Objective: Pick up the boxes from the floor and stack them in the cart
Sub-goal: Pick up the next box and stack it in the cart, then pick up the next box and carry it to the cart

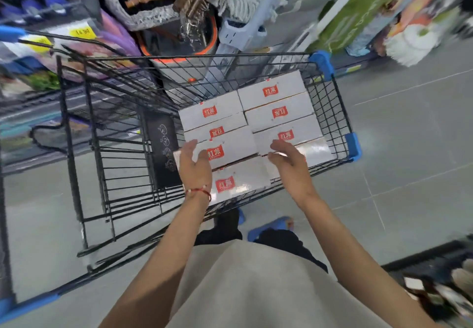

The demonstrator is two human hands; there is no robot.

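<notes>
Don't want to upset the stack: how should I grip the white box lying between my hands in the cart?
Likely by its short ends, from above, left hand and right hand one per end: the box lies flat, seems to sit higher than the neighbouring boxes, which crowd its long sides.

Bucket (pixel 176 43): we see an orange rim.
Mop (pixel 407 46): white head, at right.
Price tag (pixel 83 32): yellow; we cannot read it.
Slipper (pixel 271 225): blue.

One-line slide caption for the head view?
Open left hand and right hand reach over white red-labelled boxes packed in two rows in a wire cart, shop aisle.
</notes>
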